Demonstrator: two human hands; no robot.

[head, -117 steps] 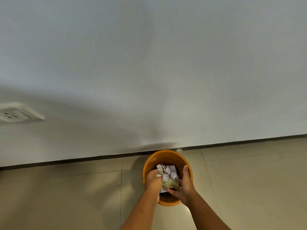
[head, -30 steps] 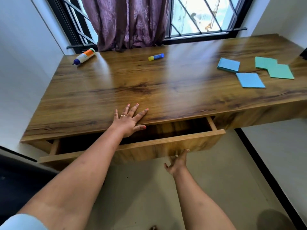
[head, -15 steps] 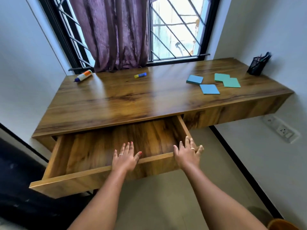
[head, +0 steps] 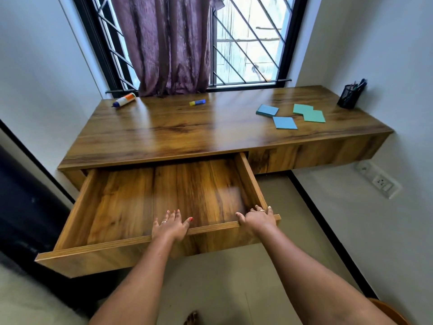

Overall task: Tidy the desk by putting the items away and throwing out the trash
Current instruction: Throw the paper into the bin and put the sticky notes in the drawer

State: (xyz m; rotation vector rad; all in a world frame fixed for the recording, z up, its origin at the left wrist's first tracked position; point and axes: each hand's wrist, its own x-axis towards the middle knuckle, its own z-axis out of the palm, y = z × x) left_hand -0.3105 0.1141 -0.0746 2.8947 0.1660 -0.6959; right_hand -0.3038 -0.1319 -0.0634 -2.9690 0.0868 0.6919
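The wooden desk (head: 187, 134) has its wide drawer (head: 131, 198) pulled far out, and the drawer's inside shows only bare wood. My left hand (head: 171, 225) rests on the drawer's front edge with its fingers stretched over it. My right hand (head: 257, 218) grips the same edge near the right corner, fingers hooked inside. On the desk lie a white glue bottle (head: 124, 99) at the back left, a blue and yellow glue stick (head: 197, 102), two blue sticky-note pads (head: 284, 122) and two green pads (head: 314, 116).
A black mesh pen holder (head: 349, 96) stands at the desk's far right corner. A purple curtain (head: 168, 43) hangs over the barred window behind. The orange bin's rim (head: 389, 310) shows at the bottom right on the floor. A wall socket (head: 377, 181) is under the desk's right end.
The drawer has slid out from barely open to wide open. My left hand has moved from the desk top to the drawer front. Before that, both hands were at the orange bin.
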